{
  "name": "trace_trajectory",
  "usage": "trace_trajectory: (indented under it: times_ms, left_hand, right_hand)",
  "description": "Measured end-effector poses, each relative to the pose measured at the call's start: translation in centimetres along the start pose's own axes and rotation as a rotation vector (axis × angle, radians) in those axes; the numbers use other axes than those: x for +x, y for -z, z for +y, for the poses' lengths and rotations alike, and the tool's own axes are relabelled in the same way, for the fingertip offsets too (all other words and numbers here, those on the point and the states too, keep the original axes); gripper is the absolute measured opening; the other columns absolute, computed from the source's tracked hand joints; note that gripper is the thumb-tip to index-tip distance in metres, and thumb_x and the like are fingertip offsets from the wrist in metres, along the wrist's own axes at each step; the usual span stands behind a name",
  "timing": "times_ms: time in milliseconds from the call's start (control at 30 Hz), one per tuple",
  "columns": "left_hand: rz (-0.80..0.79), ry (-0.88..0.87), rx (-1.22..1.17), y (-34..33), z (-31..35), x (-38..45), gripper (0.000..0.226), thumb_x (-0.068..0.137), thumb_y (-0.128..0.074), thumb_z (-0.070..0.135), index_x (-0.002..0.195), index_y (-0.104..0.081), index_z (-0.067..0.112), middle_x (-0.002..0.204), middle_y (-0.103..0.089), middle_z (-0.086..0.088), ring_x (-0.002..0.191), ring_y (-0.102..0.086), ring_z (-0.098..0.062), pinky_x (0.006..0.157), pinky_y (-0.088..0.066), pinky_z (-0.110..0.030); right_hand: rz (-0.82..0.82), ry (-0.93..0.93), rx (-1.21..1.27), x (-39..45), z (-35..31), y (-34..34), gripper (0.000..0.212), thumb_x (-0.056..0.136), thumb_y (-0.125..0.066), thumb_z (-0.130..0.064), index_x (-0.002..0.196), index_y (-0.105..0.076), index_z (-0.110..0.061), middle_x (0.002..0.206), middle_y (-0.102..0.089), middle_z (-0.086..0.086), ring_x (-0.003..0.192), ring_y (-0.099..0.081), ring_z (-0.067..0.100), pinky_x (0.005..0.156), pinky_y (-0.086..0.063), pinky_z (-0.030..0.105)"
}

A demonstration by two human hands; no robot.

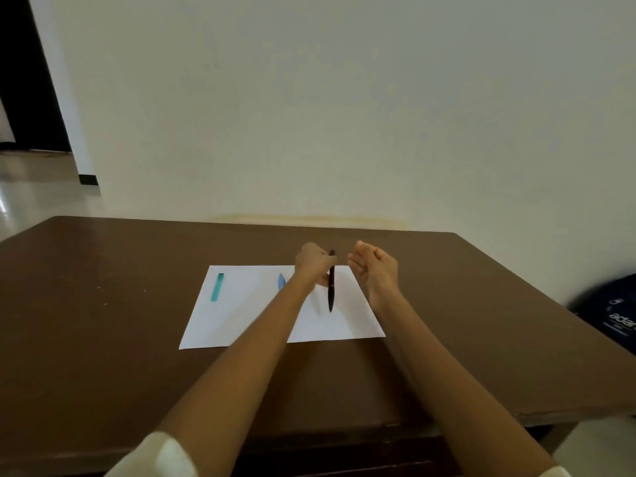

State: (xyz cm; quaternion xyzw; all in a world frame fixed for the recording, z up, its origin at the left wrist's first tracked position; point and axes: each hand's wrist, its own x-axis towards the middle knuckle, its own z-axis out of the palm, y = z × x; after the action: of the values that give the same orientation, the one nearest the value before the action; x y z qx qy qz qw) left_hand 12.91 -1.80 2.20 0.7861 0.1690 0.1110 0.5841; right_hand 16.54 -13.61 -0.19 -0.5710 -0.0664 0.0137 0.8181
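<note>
A white sheet of paper (247, 311) lies on the brown table (103, 304). My left hand (313, 261) grips the upper end of a black pen (331, 290), which hangs almost upright with its tip just above the paper's right part. My right hand (375, 266) hovers just right of the pen, palm turned up, fingers loosely spread, holding nothing. A teal pen or marker (217, 287) lies on the paper's left side. A blue pen (281, 281) lies near the paper's middle, partly hidden behind my left forearm.
A pale wall rises right behind the table's far edge. A dark bag with white lettering (612, 315) sits beside the table's right edge. A dark doorway and shiny floor (31, 201) are at the far left.
</note>
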Motion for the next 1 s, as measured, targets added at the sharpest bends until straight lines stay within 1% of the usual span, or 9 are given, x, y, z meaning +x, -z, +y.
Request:
trace_trajectory:
  times_ms: [67,167,267,333,500,633,767,867,1000]
  left_hand:
    - [-0.043,-0.061,-0.243,1.3,0.8,-1.5,0.024,0.085,-0.062,0.003,0.107,-0.062,-0.007,0.092,-0.065,-0.021,0.071,-0.065,-0.027,0.056,-0.058,-0.029]
    - [-0.007,-0.205,-0.319,2.8,1.5,-3.1,0.025,0.084,-0.066,0.007,0.108,-0.060,0.003,0.088,-0.066,-0.008,0.070,-0.065,-0.017,0.053,-0.055,-0.023]
    - [0.097,-0.321,-0.240,3.8,1.6,-3.8,0.021,0.081,-0.070,0.012,0.098,-0.058,0.015,0.093,-0.067,-0.002,0.083,-0.065,-0.015,0.067,-0.055,-0.028]
    - [0.173,-0.386,-0.138,4.2,1.3,-4.0,0.019,0.079,-0.070,0.014,0.091,-0.058,0.021,0.089,-0.067,0.005,0.086,-0.065,-0.013,0.074,-0.054,-0.029]
    - [0.318,-0.515,-0.017,4.8,0.2,-4.7,0.017,0.080,-0.070,0.016,0.084,-0.057,0.027,0.077,-0.062,0.018,0.076,-0.062,-0.001,0.068,-0.050,-0.015]
    - [0.368,-0.533,0.005,5.8,-0.3,-5.0,0.019,0.081,-0.070,0.019,0.083,-0.057,0.033,0.073,-0.059,0.026,0.070,-0.059,0.008,0.056,-0.044,-0.002]
    - [0.381,-0.540,0.056,6.7,-0.8,-5.0,0.015,0.083,-0.068,0.022,0.086,-0.059,0.033,0.072,-0.057,0.028,0.069,-0.058,0.008,0.057,-0.042,-0.005]
    - [0.399,-0.539,0.078,7.1,-1.4,-4.8,0.013,0.083,-0.068,0.022,0.095,-0.065,0.026,0.074,-0.056,0.029,0.069,-0.057,0.009,0.059,-0.040,-0.005]
    - [0.427,-0.540,0.099,7.5,-2.1,-4.8,0.018,0.083,-0.068,0.022,0.101,-0.066,0.022,0.081,-0.059,0.021,0.074,-0.058,0.001,0.064,-0.043,-0.010]
  right_hand:
    - [-0.004,0.016,0.083,-0.4,-1.4,-0.5,0.008,0.088,-0.064,-0.018,0.089,-0.066,-0.010,0.087,-0.070,0.007,0.079,-0.069,0.018,0.075,-0.058,0.027]
    - [-0.049,0.051,0.173,-1.1,-3.7,-1.5,0.008,0.090,-0.061,-0.015,0.088,-0.064,-0.009,0.085,-0.071,0.006,0.072,-0.070,0.017,0.068,-0.059,0.024]
    - [-0.126,0.111,0.138,-2.0,-5.5,-2.9,0.008,0.091,-0.061,-0.016,0.091,-0.063,-0.008,0.087,-0.071,0.007,0.072,-0.070,0.018,0.067,-0.058,0.024]
    - [-0.171,0.143,0.074,-2.7,-6.1,-3.9,0.010,0.090,-0.062,-0.018,0.093,-0.063,-0.009,0.088,-0.073,0.007,0.075,-0.071,0.019,0.068,-0.057,0.024]
    - [-0.258,0.187,-0.022,-3.9,-6.1,-5.9,0.012,0.089,-0.063,-0.020,0.093,-0.066,-0.009,0.085,-0.074,0.004,0.072,-0.071,0.016,0.066,-0.056,0.021]
    - [-0.288,0.202,-0.040,-4.5,-5.4,-6.8,0.015,0.087,-0.065,-0.019,0.095,-0.066,-0.006,0.082,-0.073,0.006,0.072,-0.070,0.015,0.066,-0.056,0.020]
    - [-0.295,0.195,-0.045,-4.7,-4.7,-7.4,0.014,0.086,-0.067,-0.019,0.093,-0.067,-0.006,0.080,-0.073,0.006,0.075,-0.070,0.016,0.068,-0.057,0.022]
    - [-0.307,0.192,-0.067,-4.8,-4.3,-7.6,0.017,0.085,-0.069,-0.020,0.093,-0.068,-0.006,0.081,-0.073,0.007,0.075,-0.070,0.018,0.070,-0.058,0.024]
    - [-0.319,0.196,-0.113,-5.0,-3.6,-8.0,0.017,0.084,-0.069,-0.023,0.092,-0.069,-0.007,0.083,-0.074,0.009,0.074,-0.070,0.021,0.076,-0.059,0.030]
